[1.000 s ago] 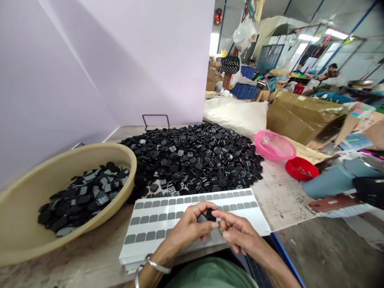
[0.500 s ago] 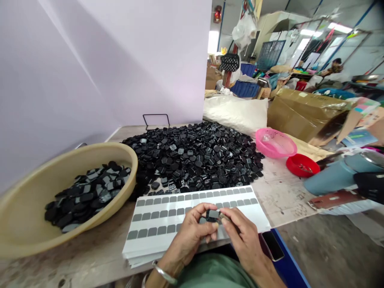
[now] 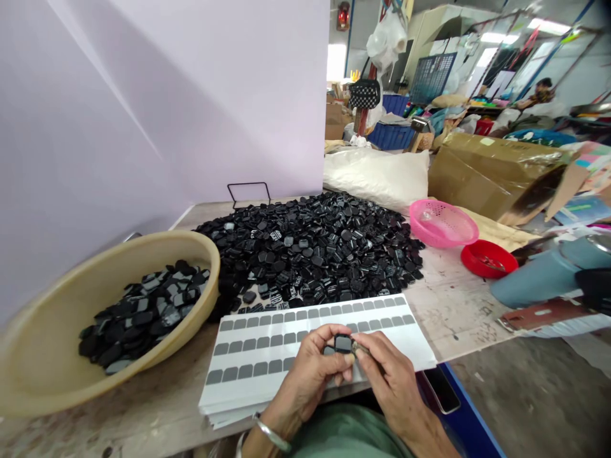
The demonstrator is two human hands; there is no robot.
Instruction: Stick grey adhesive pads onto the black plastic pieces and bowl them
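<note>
At the lower centre of the frame, both hands meet over the near edge of the table (image 3: 453, 312). We note the left hand (image 3: 312, 366) with thumb and forefinger pinched shut on a small black piece (image 3: 342, 344), the other fingers curled in beneath. The right hand (image 3: 384, 375) closes on the same piece from the right, its fingertips touching the edge. We cannot tell whether it also presses something thin against the piece. The piece is held between the two hands, flat dark face toward the camera, just above the sheets (image 3: 258, 359). These are a white stack with rows of grey stickers, lying at the table's front. A bangle (image 3: 272, 434) circles the left wrist.

Centre frame, above the sheets: a broad pile (image 3: 310, 254) of similar black parts spread on the table, reaching the sheets' far edge.

Left of the frame: a tan basin (image 3: 42, 362) holding more such parts, some grey-faced. Its rim touches the pile.

Right of the pile: a pink basket (image 3: 443, 222), with a red dish (image 3: 487, 259) just beside it, lower right.

Far right: a blue-grey tool (image 3: 539, 280) lying on its side.

Lower right: a phone (image 3: 442, 389) at the table's corner, near the right hand.

Upper centre: a white sack (image 3: 377, 175) and a box (image 3: 487, 172) behind the basket.

Upper left: a lilac wall (image 3: 143, 95), with a wire stand (image 3: 248, 191) at its foot.
</note>
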